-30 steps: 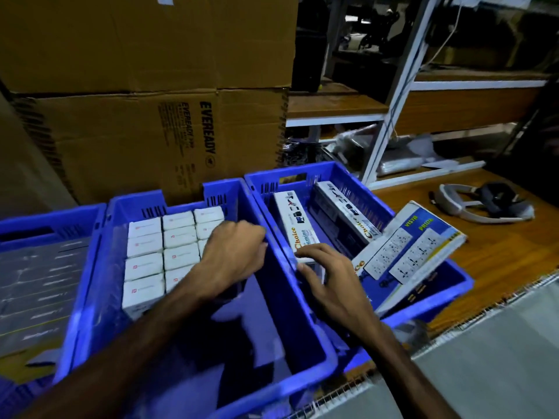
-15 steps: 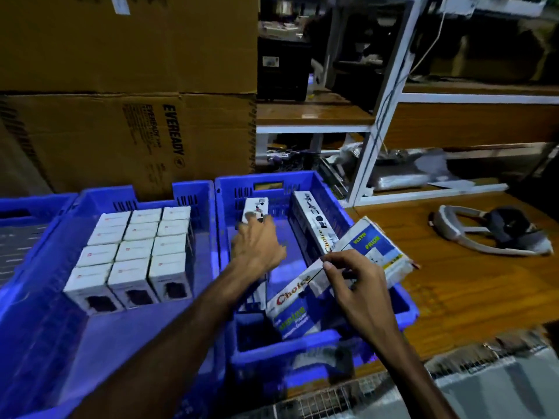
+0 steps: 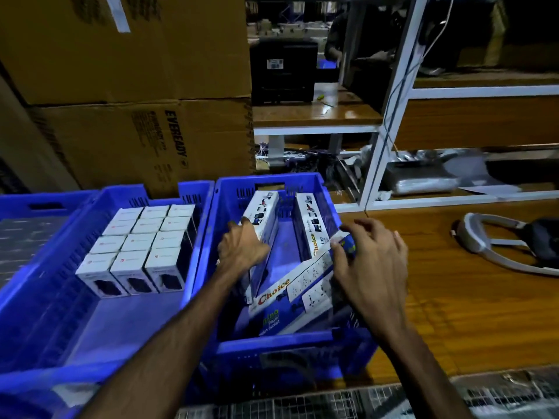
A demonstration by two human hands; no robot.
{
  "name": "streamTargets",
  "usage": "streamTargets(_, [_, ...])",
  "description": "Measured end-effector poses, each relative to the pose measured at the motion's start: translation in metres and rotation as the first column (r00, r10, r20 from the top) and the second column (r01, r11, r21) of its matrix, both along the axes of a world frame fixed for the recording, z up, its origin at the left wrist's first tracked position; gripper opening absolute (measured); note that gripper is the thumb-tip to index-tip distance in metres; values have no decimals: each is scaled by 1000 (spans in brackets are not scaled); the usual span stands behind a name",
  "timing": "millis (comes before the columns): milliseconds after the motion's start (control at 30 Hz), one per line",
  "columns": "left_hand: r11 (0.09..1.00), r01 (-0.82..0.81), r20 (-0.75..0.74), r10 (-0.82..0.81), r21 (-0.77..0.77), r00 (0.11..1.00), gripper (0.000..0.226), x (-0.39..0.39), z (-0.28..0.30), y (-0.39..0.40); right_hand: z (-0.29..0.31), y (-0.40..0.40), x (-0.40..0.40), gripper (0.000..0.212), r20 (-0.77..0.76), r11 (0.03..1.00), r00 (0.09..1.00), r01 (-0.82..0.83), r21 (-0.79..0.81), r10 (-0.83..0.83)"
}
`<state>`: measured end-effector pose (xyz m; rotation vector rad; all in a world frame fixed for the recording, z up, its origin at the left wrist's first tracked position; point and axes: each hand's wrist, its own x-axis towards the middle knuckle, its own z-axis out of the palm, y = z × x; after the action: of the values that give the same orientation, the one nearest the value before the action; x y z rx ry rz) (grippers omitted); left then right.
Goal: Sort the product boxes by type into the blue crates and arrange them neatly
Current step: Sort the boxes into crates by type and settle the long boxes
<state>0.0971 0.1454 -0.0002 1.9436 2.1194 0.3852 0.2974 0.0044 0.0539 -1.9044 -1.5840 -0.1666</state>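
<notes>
I judge the main risk is the slanted box [image 3: 298, 285] wedging crosswise in the right crate [image 3: 272, 340]. The right hand [image 3: 370, 267], fingers curled round its far end, could jam it against the right long box [image 3: 311, 228]. The left hand [image 3: 242, 249] is closed loosely on the left long box [image 3: 263, 219] standing on edge. Count: three long boxes here; twelve small white boxes [image 3: 142, 243] in tidy rows in the middle crate [image 3: 45, 297]

Blue slotted plastic crates [image 3: 273, 340] hold 12 small white cardboard boxes [image 3: 142, 246] and long white-and-blue cartons with red lettering [image 3: 290, 293].
</notes>
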Motion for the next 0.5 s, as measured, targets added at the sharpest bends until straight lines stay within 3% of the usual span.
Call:
streamTargets(267, [996, 64, -7, -63, 61, 998, 46, 16, -1, 1, 3, 3, 15, 63, -162, 968, 987, -39, -249, -2])
streamTargets(500, [997, 69, 41, -71, 43, 997, 41, 15, 9, 3, 35, -18, -5, 69, -217, 935, 966, -201, -291, 140])
